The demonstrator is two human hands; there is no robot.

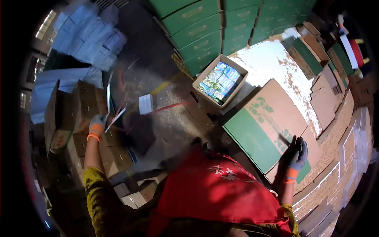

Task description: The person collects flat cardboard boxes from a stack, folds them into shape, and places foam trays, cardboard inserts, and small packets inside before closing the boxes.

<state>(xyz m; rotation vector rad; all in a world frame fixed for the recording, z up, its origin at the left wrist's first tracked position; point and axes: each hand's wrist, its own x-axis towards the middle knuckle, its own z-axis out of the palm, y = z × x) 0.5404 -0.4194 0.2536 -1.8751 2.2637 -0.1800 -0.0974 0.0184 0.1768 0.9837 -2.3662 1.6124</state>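
Nearest, at six o'clock, is the person's red apron. The gloved left hand, at nine, has its fingers curled around a white strap; the gloved right hand, between three and four, rests fingers extended against a green-and-brown carton at three. Farther off, between one and two, an open box holds colourful packets; stacked green cartons stand at twelve.
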